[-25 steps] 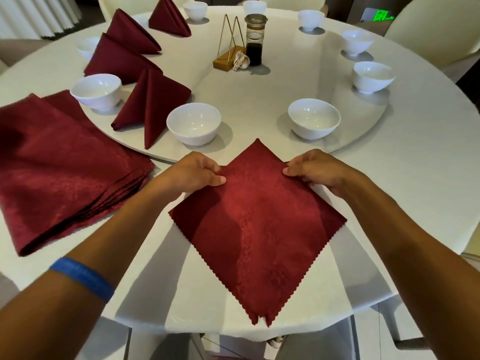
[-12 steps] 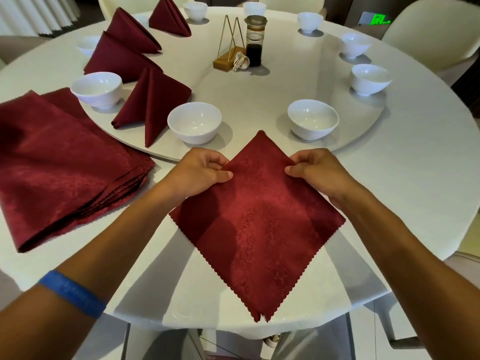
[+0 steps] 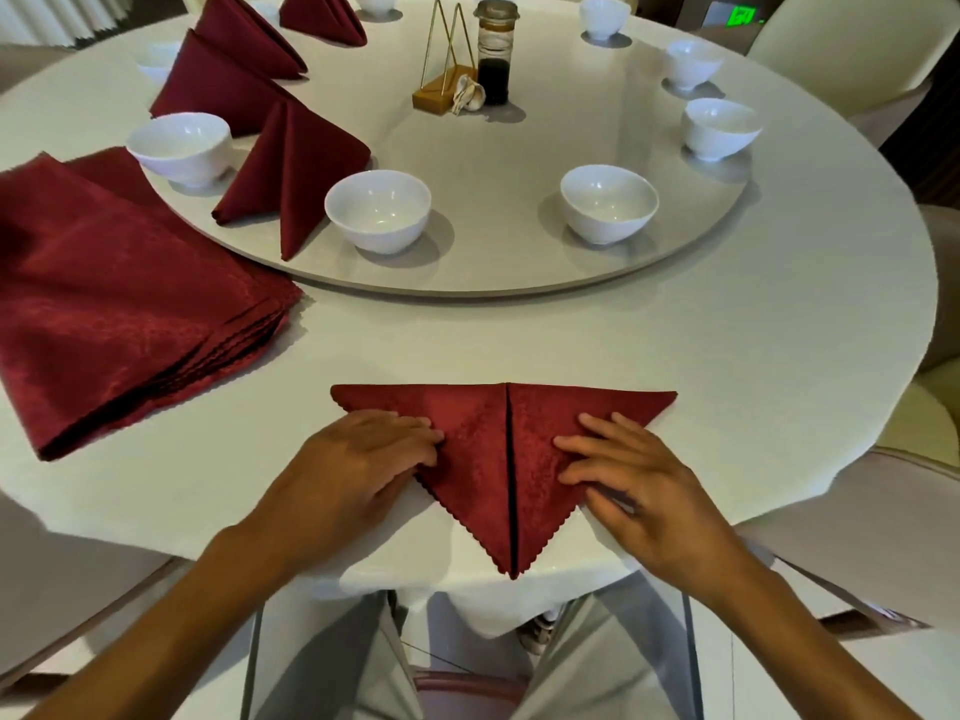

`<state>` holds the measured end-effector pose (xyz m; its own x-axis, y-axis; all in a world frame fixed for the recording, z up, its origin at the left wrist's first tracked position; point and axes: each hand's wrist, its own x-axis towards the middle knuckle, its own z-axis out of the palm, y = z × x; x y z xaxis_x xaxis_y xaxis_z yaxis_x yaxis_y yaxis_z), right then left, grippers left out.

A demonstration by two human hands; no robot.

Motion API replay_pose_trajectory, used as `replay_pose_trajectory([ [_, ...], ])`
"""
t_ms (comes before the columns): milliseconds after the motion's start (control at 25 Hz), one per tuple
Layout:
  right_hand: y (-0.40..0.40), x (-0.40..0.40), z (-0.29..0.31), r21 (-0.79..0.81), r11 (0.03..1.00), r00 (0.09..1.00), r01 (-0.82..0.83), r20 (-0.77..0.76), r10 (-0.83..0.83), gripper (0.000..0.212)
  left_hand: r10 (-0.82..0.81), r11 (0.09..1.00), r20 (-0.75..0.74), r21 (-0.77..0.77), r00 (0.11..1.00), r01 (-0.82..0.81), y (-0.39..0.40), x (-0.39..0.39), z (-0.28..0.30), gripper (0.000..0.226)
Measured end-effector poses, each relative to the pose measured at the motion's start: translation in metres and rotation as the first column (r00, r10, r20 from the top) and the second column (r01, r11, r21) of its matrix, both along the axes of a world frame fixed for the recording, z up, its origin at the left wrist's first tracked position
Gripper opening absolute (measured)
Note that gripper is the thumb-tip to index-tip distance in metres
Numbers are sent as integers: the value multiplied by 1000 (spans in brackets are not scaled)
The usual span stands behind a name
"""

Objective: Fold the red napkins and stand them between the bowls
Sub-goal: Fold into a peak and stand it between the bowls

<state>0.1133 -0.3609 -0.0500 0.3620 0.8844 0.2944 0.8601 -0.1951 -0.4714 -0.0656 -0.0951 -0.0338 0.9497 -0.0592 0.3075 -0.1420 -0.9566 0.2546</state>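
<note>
two hands lie flat on the napkin (image 3: 480, 449) at the near table (image 3: 727, 356) edge. a second ago it was an open diamond pinched at its upper edges; now it is a downward-pointing triangle with a dark centre seam, its tip reaching the table's rim. the left hand (image 3: 358, 459) presses the left flap, fingers straight and together. the right hand (image 3: 631, 475) presses the right flap, fingers straight and slightly spread. neither hand grips the cloth. a stack (image 3: 119, 314) of flat napkins sits to the left, apart from the hands. on the turntable (image 3: 498, 272), a standing napkin (image 3: 291, 168) is between two bowls; the nearer bowl (image 3: 378, 210) is just beside it. another bowl (image 3: 609, 202) stands to the right. a sauce bottle (image 3: 493, 54) stands near the centre.
</note>
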Motion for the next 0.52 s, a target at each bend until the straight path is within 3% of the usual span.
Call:
replay_pose_trajectory([
  [240, 2, 5, 0, -37, 999, 998, 29, 62, -26, 26, 24, 998, -65, 53, 998, -21, -6, 1, 1, 30],
  [360, 4, -2, 4, -76, 995, 995, 66, 76, -60, 31, 33, 999, -75, 7, 997, -32, -34, 5, 3, 43],
  [520, 10, -23, 7, -117, 987, 980, 112, 179, -90, 42, 159, 985, -126, 92, 979, -149, -87, 16, -15, 60],
])
